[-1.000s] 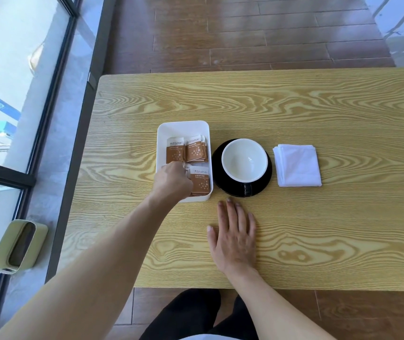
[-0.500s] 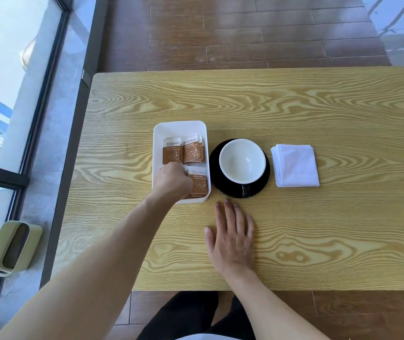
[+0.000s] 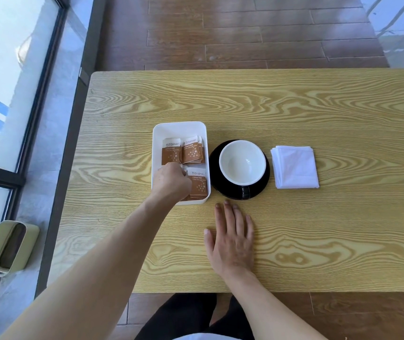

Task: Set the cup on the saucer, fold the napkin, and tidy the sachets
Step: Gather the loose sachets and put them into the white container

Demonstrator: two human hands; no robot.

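A cup (image 3: 242,162), white inside and black outside, stands on a black saucer (image 3: 215,180) with its handle toward me. Right of it lies a folded white napkin (image 3: 294,166). Left of the saucer a white tray (image 3: 179,129) holds several brown sachets (image 3: 191,151). My left hand (image 3: 171,180) reaches into the tray's near half, fingers curled down onto a sachet that the hand mostly hides. My right hand (image 3: 232,239) lies flat on the wooden table (image 3: 294,106), palm down, fingers spread, just in front of the saucer.
The table's near edge runs just behind my right wrist, with my dark-clothed legs below it. A glass wall and dark frame run along the left. A pale green bin (image 3: 8,249) stands on the floor by the window.
My left hand has stayed in the tray's near half, with only small finger shifts on the sachets. The right hand has not moved. The camera view has drifted slightly.
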